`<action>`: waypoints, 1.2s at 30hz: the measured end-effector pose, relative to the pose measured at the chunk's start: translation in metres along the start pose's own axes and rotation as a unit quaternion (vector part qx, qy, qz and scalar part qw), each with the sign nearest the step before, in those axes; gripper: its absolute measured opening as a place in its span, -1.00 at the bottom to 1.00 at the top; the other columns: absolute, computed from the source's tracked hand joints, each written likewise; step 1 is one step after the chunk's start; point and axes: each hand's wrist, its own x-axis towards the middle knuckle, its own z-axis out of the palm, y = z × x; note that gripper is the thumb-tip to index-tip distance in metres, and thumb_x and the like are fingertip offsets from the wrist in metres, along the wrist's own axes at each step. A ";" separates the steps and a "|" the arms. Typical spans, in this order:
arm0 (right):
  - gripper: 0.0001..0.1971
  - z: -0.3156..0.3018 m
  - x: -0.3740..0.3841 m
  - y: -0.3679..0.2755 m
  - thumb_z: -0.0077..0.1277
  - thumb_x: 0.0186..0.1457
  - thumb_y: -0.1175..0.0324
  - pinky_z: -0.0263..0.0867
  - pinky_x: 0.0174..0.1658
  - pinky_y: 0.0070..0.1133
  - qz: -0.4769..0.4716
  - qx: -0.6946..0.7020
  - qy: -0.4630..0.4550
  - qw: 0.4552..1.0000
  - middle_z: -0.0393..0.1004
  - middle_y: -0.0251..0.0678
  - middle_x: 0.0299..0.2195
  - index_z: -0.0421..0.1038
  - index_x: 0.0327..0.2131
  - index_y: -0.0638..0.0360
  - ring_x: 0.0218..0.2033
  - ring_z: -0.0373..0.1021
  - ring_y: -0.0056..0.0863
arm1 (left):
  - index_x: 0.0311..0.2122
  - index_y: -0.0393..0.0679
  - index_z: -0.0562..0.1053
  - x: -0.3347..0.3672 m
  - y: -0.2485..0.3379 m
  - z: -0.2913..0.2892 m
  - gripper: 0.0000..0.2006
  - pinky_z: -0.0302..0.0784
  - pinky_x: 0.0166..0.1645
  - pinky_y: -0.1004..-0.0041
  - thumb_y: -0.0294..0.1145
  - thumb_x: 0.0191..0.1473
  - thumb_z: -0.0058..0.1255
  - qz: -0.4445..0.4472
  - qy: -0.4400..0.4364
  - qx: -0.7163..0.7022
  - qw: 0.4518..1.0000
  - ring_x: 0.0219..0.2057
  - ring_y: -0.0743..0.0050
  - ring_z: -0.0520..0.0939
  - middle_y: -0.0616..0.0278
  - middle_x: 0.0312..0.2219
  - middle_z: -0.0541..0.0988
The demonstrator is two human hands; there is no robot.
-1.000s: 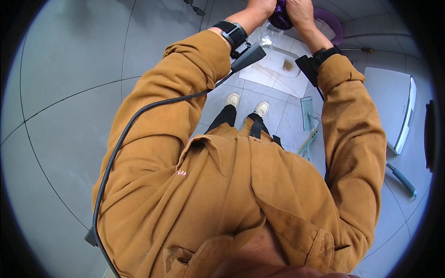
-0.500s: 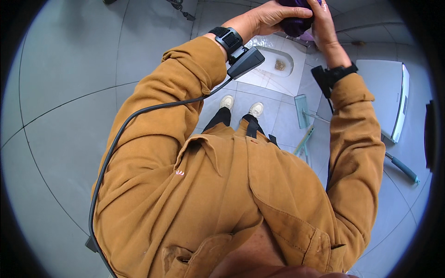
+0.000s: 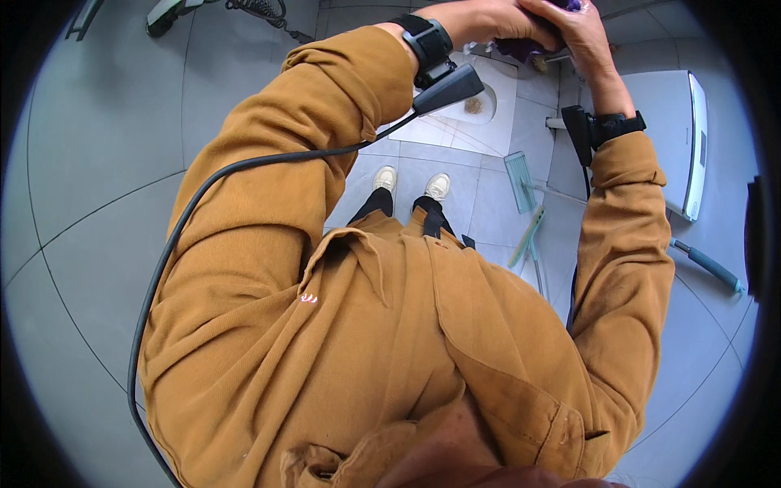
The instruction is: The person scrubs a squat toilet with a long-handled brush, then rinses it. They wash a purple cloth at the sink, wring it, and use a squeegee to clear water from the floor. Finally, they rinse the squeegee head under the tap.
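Both my hands meet at the top edge of the view, closed round a dark purple cloth (image 3: 521, 50). My left hand (image 3: 525, 23) reaches in from the left and wraps its fingers over the bundle. From the right, my right hand (image 3: 579, 31) presses on the same cloth, its fingers partly cut off by the frame edge. Part of the bundle hangs below my left hand. Past my left forearm lies a white squat toilet (image 3: 498, 122) set in the floor, with a brown patch in its bowl.
To the right stands a white box-shaped thing (image 3: 663, 146). A teal flat mop head (image 3: 519, 180) and a green-edged tool (image 3: 529, 236) lie near my shoes (image 3: 438, 187). A dark teal handle (image 3: 708, 268) sticks out beyond my right arm. A coiled hose (image 3: 268, 10) is at upper left.
My hands have shifted slightly right, and the cloth now sits lower under my left hand, with fingers overlapping more. The view has moved, showing more at upper left.
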 end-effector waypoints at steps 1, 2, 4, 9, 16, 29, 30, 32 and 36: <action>-0.72 -0.004 -0.001 0.005 0.24 -0.26 0.44 0.26 -0.38 -0.73 -0.017 -0.023 0.021 0.999 0.35 -0.47 -0.51 0.31 -0.44 0.11 -0.46 0.28 -0.69 | -0.43 -0.20 0.46 0.005 -0.002 0.008 -0.87 0.39 -0.61 0.49 -0.45 -0.17 0.06 0.030 0.050 0.014 0.998 -0.62 0.52 0.50 0.25 -0.58 0.52; -0.72 -0.007 -0.002 0.010 0.23 -0.25 0.44 0.26 -0.39 -0.72 -0.021 -0.005 0.035 0.999 0.35 -0.48 -0.52 0.31 -0.44 0.10 -0.47 0.28 -0.69 | -0.42 -0.20 0.46 0.009 -0.003 0.015 -0.85 0.40 -0.60 0.49 -0.44 -0.19 0.08 0.012 0.061 0.075 0.995 -0.61 0.51 0.51 0.23 -0.58 0.52; -0.72 -0.014 -0.001 0.022 0.23 -0.25 0.44 0.25 -0.41 -0.71 -0.030 0.031 0.064 0.997 0.35 -0.49 -0.54 0.31 -0.44 0.09 -0.49 0.27 -0.70 | -0.40 -0.21 0.45 0.020 -0.002 0.027 -0.80 0.42 -0.56 0.48 -0.41 -0.22 0.11 -0.024 0.080 0.197 0.977 -0.60 0.50 0.52 0.20 -0.59 0.52; -0.76 -0.025 0.002 0.047 0.17 -0.31 0.41 0.25 -0.45 -0.66 -0.083 -0.094 0.192 0.973 0.35 -0.43 -0.59 0.31 -0.52 0.18 -0.53 0.26 -0.67 | -0.34 -0.17 0.46 0.031 0.000 0.051 -0.66 0.47 -0.34 0.34 -0.19 -0.25 0.14 -0.040 0.190 0.309 0.931 -0.42 0.18 0.58 0.06 -0.48 0.56; -0.76 -0.048 -0.003 0.057 0.18 -0.24 0.41 0.29 -0.43 -0.65 0.004 0.057 0.270 0.961 0.38 -0.40 -0.53 0.33 -0.44 0.18 -0.51 0.32 -0.61 | -0.01 -0.16 0.24 0.045 -0.020 0.069 -0.37 0.42 -0.12 0.22 -0.24 -0.26 0.15 0.061 0.250 0.324 0.910 -0.20 -0.07 0.49 -0.11 -0.26 0.45; -0.02 -0.123 -0.079 0.045 0.22 -0.18 0.28 0.05 0.12 -0.44 0.006 0.178 0.098 0.979 0.07 -0.08 0.10 -0.24 0.22 0.15 0.14 0.04 -0.32 | -0.16 -0.18 0.42 0.057 -0.008 0.077 -0.60 0.46 -0.21 0.51 -0.18 -0.09 0.12 -0.022 0.006 -0.172 0.985 -0.31 0.50 0.54 0.22 -0.33 0.53; 0.02 -0.128 -0.086 0.047 0.25 -0.23 0.28 0.03 0.14 -0.45 -0.015 0.128 0.097 0.987 0.02 -0.07 0.12 -0.26 0.23 0.13 0.14 0.02 -0.30 | -0.16 -0.18 0.43 0.059 -0.009 0.080 -0.60 0.46 -0.21 0.52 -0.17 -0.09 0.11 -0.068 -0.027 -0.177 0.981 -0.32 0.49 0.54 0.22 -0.33 0.53; 0.04 -0.137 -0.094 0.051 0.26 -0.28 0.30 0.06 0.12 -0.47 0.000 0.079 0.084 0.993 0.04 -0.11 0.12 -0.24 0.23 0.14 0.12 0.07 -0.32 | -0.18 -0.17 0.44 0.065 -0.013 0.088 -0.61 0.46 -0.23 0.54 -0.14 -0.09 0.10 -0.160 -0.095 -0.186 0.965 -0.33 0.48 0.54 0.22 -0.35 0.54; -0.24 -0.143 -0.105 0.053 0.22 -0.27 0.40 0.20 0.01 -0.56 -0.091 0.191 0.065 0.975 0.23 -0.24 -0.04 0.12 0.08 0.16 -0.06 0.26 -0.44 | -0.16 -0.19 0.42 0.077 -0.027 0.117 -0.62 0.44 -0.18 0.52 -0.21 -0.09 0.11 -0.162 -0.241 -0.216 0.932 -0.25 0.48 0.52 0.22 -0.29 0.52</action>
